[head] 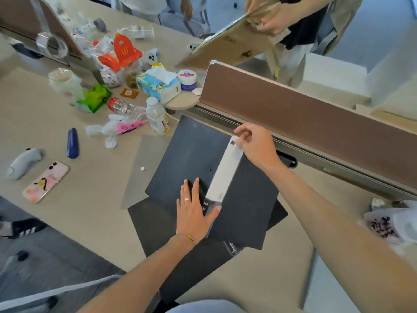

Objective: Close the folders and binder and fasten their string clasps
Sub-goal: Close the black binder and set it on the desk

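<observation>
**Black binder held at its white spine on the desk**

A black binder (194, 152) is laid mid-desk, partly over a second dark folder (158, 224) nearer the viewer. Its white spine label (225, 170) is raised as a ridge between the two covers. The far end of that spine is pinched by the right hand (257, 145), fingers narrowed on it. The left hand (194, 213) is pressed flat and spread on the left cover, thumb against the spine's near end. A translucent sleeve (144, 159) is seen to the left, just beside the binder.
</observation>
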Action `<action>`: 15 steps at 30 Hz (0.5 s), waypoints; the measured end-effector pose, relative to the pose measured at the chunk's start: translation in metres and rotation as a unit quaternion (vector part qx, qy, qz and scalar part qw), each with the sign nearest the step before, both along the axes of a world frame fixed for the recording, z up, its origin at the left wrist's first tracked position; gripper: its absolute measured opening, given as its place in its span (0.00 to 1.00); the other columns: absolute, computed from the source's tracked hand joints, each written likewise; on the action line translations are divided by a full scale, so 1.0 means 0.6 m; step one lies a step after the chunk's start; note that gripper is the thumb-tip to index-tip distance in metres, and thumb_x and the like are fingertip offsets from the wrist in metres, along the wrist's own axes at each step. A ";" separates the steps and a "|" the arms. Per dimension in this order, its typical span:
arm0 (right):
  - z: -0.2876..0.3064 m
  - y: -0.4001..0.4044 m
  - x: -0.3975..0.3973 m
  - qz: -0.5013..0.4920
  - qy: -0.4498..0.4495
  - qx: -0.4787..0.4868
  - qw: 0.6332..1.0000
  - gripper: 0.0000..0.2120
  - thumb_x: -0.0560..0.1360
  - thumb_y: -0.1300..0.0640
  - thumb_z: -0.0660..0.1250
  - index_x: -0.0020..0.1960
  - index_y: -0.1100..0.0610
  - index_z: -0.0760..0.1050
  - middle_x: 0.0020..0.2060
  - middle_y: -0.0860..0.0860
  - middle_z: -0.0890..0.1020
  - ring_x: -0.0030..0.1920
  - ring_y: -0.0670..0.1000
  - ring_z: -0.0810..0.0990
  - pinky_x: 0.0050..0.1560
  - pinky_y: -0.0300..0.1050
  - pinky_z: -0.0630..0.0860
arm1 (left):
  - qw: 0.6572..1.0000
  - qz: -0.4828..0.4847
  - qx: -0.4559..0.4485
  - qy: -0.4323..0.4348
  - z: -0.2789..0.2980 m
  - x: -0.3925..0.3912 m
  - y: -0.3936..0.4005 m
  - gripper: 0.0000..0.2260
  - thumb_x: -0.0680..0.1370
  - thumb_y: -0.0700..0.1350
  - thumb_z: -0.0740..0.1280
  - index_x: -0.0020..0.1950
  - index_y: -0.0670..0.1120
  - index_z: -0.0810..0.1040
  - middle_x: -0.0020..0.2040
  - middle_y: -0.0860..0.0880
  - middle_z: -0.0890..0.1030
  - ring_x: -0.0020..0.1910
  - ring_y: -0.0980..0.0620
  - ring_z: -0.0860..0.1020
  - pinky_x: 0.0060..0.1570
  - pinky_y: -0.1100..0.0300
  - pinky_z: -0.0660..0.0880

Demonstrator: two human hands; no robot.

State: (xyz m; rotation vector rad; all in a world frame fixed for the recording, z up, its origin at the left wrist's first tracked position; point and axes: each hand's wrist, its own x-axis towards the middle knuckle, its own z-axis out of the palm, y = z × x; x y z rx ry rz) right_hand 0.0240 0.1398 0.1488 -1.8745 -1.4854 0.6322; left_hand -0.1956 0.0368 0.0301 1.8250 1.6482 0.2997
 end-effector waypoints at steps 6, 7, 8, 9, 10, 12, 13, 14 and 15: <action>0.088 -0.064 -0.042 0.019 0.033 0.079 0.996 0.09 0.72 0.65 0.71 0.48 0.53 0.80 0.35 0.49 0.80 0.35 0.45 0.74 0.42 0.42 0.75 | 0.993 0.040 0.057 -0.098 0.105 0.039 -0.009 0.39 0.77 0.66 0.66 0.81 0.60 0.47 0.84 0.56 0.53 0.81 0.48 0.60 0.74 0.41 0.68; 0.101 -0.074 -0.050 0.022 0.044 0.089 0.995 0.08 0.72 0.64 0.72 0.48 0.53 0.80 0.35 0.49 0.80 0.34 0.44 0.74 0.41 0.40 0.75 | 0.991 0.045 0.062 -0.107 0.117 0.038 -0.015 0.37 0.79 0.64 0.65 0.81 0.60 0.48 0.83 0.56 0.56 0.80 0.49 0.62 0.73 0.42 0.69; 0.114 -0.082 -0.057 0.026 0.051 0.100 0.993 0.08 0.72 0.64 0.72 0.48 0.53 0.80 0.35 0.48 0.79 0.34 0.44 0.74 0.41 0.38 0.75 | 0.990 0.049 0.070 -0.114 0.129 0.036 -0.021 0.34 0.80 0.62 0.63 0.81 0.60 0.49 0.82 0.56 0.59 0.78 0.49 0.65 0.72 0.43 0.71; 0.125 -0.089 -0.064 0.031 0.053 0.110 0.992 0.07 0.73 0.64 0.72 0.48 0.53 0.80 0.35 0.47 0.79 0.34 0.43 0.74 0.41 0.37 0.75 | 0.989 0.056 0.079 -0.116 0.141 0.034 -0.027 0.32 0.81 0.61 0.61 0.82 0.60 0.51 0.80 0.56 0.64 0.76 0.49 0.69 0.70 0.44 0.73; 0.136 -0.095 -0.071 0.037 0.055 0.119 0.991 0.07 0.73 0.64 0.72 0.47 0.54 0.80 0.36 0.47 0.79 0.35 0.43 0.74 0.40 0.36 0.75 | 0.987 0.062 0.093 -0.112 0.152 0.033 -0.032 0.30 0.82 0.60 0.60 0.82 0.59 0.52 0.78 0.55 0.68 0.72 0.50 0.73 0.67 0.46 0.76; 0.155 -0.102 -0.083 0.048 0.061 0.132 0.988 0.07 0.74 0.64 0.72 0.47 0.53 0.80 0.36 0.47 0.79 0.35 0.43 0.74 0.40 0.34 0.75 | 0.985 0.076 0.126 -0.090 0.173 0.031 -0.041 0.27 0.84 0.56 0.58 0.82 0.57 0.55 0.71 0.53 0.76 0.62 0.52 0.79 0.61 0.53 0.78; 0.162 -0.103 -0.088 0.051 0.065 0.137 0.987 0.06 0.74 0.64 0.72 0.47 0.53 0.80 0.36 0.47 0.80 0.35 0.43 0.74 0.39 0.33 0.74 | 0.983 0.086 0.139 -0.086 0.181 0.030 -0.044 0.25 0.85 0.53 0.58 0.82 0.55 0.57 0.68 0.51 0.78 0.57 0.53 0.80 0.57 0.55 0.78; 0.168 -0.104 -0.093 0.053 0.069 0.143 0.986 0.06 0.73 0.64 0.71 0.46 0.53 0.80 0.36 0.47 0.80 0.35 0.43 0.74 0.39 0.32 0.74 | 0.980 0.098 0.148 -0.089 0.190 0.028 -0.046 0.24 0.85 0.51 0.58 0.81 0.54 0.59 0.65 0.51 0.79 0.53 0.55 0.79 0.55 0.56 0.78; 0.173 -0.103 -0.098 0.054 0.076 0.149 0.984 0.06 0.73 0.64 0.71 0.47 0.54 0.81 0.37 0.48 0.80 0.35 0.43 0.75 0.40 0.33 0.74 | 0.977 0.109 0.155 -0.094 0.197 0.024 -0.046 0.22 0.85 0.49 0.59 0.80 0.53 0.62 0.62 0.50 0.80 0.50 0.56 0.78 0.54 0.56 0.79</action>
